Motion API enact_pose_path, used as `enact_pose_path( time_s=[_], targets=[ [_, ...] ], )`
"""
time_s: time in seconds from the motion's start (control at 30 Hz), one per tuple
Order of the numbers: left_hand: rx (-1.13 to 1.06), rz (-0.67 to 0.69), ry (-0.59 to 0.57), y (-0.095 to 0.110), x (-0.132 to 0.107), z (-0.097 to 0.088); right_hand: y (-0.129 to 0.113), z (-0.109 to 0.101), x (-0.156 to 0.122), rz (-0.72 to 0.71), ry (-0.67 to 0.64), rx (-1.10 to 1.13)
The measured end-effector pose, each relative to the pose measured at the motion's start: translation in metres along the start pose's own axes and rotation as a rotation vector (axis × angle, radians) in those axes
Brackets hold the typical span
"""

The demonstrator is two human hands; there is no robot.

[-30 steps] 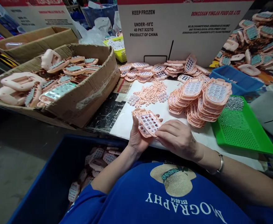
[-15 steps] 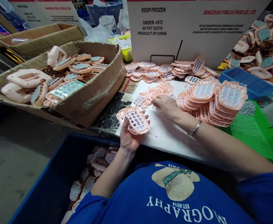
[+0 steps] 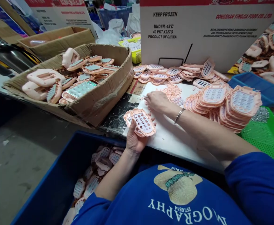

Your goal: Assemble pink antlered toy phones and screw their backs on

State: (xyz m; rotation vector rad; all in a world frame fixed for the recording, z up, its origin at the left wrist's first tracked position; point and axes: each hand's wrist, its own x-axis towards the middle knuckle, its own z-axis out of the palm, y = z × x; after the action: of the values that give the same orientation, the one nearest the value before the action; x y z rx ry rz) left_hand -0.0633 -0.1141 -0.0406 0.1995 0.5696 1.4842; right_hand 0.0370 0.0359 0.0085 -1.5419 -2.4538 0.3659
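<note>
My left hand [image 3: 135, 142] holds two overlapping pink plastic toy-phone covers [image 3: 144, 122], thumb on their near edge. The upper one has a white face with rows of holes. My right hand [image 3: 157, 101] reaches down to the white board at the left side of a heap of small pink button pieces [image 3: 173, 92]. Its fingers are bent and drawn together; whatever is between the tips is hidden. Right of it stand stacked pink covers [image 3: 214, 93] with their holes filled. Loose covers [image 3: 155, 75] lie along the back of the board.
A cardboard box [image 3: 99, 103] with pink casings and green circuit boards stands left. Below is a blue bin [image 3: 45, 181] of casings. A green tray [image 3: 268, 134] with small metal pieces and a blue basket [image 3: 251, 84] stand right. A printed carton panel [image 3: 198, 37] rises behind.
My right hand has moved left across the button heap, covering the patterned white piece seen there before. My left hand still holds the covers. The view has shifted a little left.
</note>
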Motion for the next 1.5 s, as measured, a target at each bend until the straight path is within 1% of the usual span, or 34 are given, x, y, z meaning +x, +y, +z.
enact_pose_path(
  time_s=[0.1, 0.13, 0.17, 0.27, 0.3, 0.37, 0.47, 0.57, 0.7, 0.77, 0.8, 0.9, 0.93, 0.97, 1.03, 1.07, 1.13, 1.2, 1.3, 1.37, 1.4, 1.5],
  targets=[
    [-0.015, -0.015, 0.006, 0.000, 0.000, 0.001, 0.011, -0.016, -0.018, 0.001, 0.068, 0.131],
    [-0.017, -0.019, 0.007, -0.001, 0.000, 0.001, 0.014, -0.021, -0.026, 0.009, 0.078, 0.238],
    [-0.018, -0.022, 0.009, -0.002, -0.001, 0.003, 0.018, -0.024, -0.036, 0.023, 0.082, 0.397],
    [-0.023, -0.053, 0.015, -0.007, -0.004, 0.009, 0.024, -0.031, -0.066, 0.077, 0.059, 1.005],
    [-0.025, -0.069, 0.014, -0.009, -0.006, 0.011, 0.025, -0.032, -0.076, 0.088, 0.046, 1.153],
    [-0.024, -0.102, 0.009, -0.014, -0.009, 0.016, 0.027, -0.034, -0.093, 0.093, 0.022, 1.277],
    [-0.008, -0.128, -0.007, -0.023, -0.014, 0.022, 0.030, -0.033, -0.112, 0.098, 0.004, 1.318],
    [0.005, -0.131, -0.044, -0.030, -0.015, 0.025, 0.035, -0.033, -0.126, 0.069, 0.016, 1.258],
    [0.029, -0.080, -0.089, -0.037, -0.015, 0.025, 0.039, -0.037, -0.144, 0.023, 0.087, 1.026],
    [0.054, -0.040, -0.101, -0.041, -0.015, 0.024, 0.037, -0.041, -0.152, -0.002, 0.157, 0.826],
    [0.071, -0.023, -0.102, -0.043, -0.016, 0.023, 0.035, -0.043, -0.155, -0.043, 0.198, 0.703],
    [0.133, 0.011, -0.106, -0.050, -0.017, 0.019, 0.027, -0.046, -0.161, -0.229, 0.329, 0.275],
    [0.154, 0.016, -0.117, -0.051, -0.018, 0.019, 0.025, -0.045, -0.162, -0.277, 0.353, 0.140],
    [0.174, 0.020, -0.135, -0.053, -0.019, 0.018, 0.022, -0.044, -0.162, -0.308, 0.360, 0.022],
    [0.208, 0.029, -0.180, -0.055, -0.020, 0.018, 0.017, -0.040, -0.162, -0.333, 0.313, -0.142],
    [0.222, 0.027, -0.199, -0.056, -0.021, 0.018, 0.015, -0.038, -0.162, -0.339, 0.276, -0.185],
    [0.237, 0.010, -0.221, -0.057, -0.022, 0.018, 0.012, -0.034, -0.162, -0.349, 0.221, -0.198],
    [0.234, -0.004, -0.214, -0.057, -0.022, 0.017, 0.012, -0.033, -0.163, -0.372, 0.192, -0.131],
    [0.214, -0.007, -0.175, -0.056, -0.023, 0.013, 0.014, -0.031, -0.166, -0.435, 0.170, 0.027],
    [0.201, -0.020, -0.159, -0.056, -0.023, 0.011, 0.016, -0.028, -0.167, -0.472, 0.186, 0.071],
    [0.195, -0.026, -0.159, -0.055, -0.023, 0.010, 0.016, -0.026, -0.168, -0.485, 0.210, 0.052],
    [0.188, -0.026, -0.190, -0.056, -0.025, 0.008, 0.015, -0.017, -0.170, -0.504, 0.294, -0.126]
  ],
)
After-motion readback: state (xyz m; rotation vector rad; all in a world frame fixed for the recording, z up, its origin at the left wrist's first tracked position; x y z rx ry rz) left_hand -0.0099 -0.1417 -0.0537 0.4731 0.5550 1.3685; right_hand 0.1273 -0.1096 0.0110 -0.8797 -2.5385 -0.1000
